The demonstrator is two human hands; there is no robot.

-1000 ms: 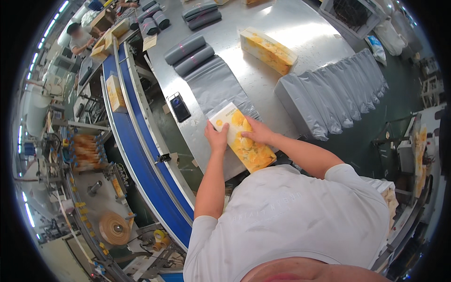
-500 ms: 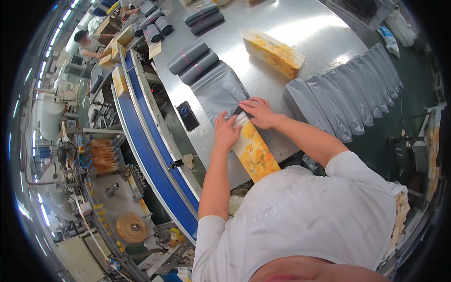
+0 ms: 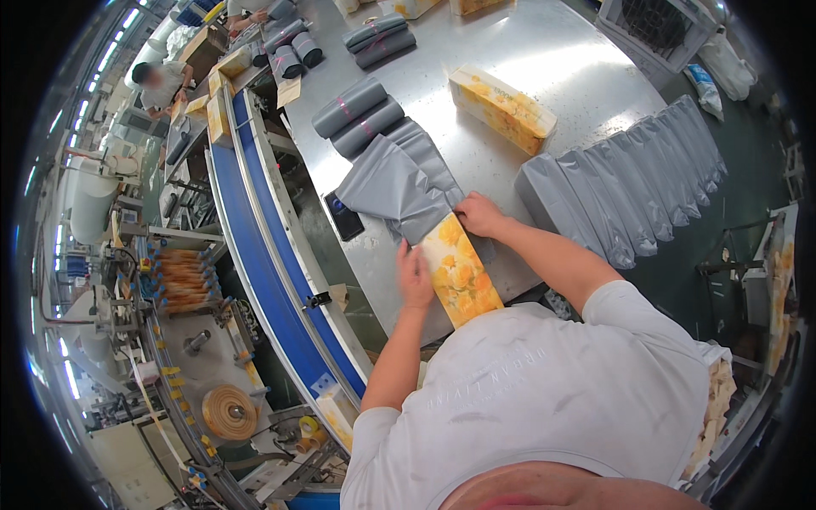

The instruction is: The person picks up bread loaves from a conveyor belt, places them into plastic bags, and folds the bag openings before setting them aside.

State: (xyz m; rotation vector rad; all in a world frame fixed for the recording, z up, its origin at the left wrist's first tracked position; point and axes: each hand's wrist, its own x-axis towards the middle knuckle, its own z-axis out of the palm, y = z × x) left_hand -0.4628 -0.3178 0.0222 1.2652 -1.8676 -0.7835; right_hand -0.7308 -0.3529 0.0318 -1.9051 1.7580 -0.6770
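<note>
A long pack with a yellow flower print [image 3: 463, 276] lies between my arms, its near end against my shirt. Its far end is inside the mouth of a grey plastic bag [image 3: 387, 183], which lies crumpled and partly folded over. My right hand [image 3: 480, 214] is closed on the bag's edge at the pack's right side. At the pack's left side is my left hand [image 3: 415, 276], close to the bag's lower corner; motion smears its fingers. The bag partly covers a dark phone-like device [image 3: 344, 219].
Rolled grey bags [image 3: 361, 115] lie beyond. Another flower-print pack [image 3: 501, 109] rests on the metal table [image 3: 586, 64]. At right stands a row of filled grey bags [image 3: 620, 183]. A blue conveyor [image 3: 255, 246] runs along the left; a co-worker [image 3: 161, 85] is at far left.
The bag's mouth has come over the pack's far end, and the bag has bunched leftward over the device. My left hand has moved down along the pack. Another pack appears on the conveyor's near end.
</note>
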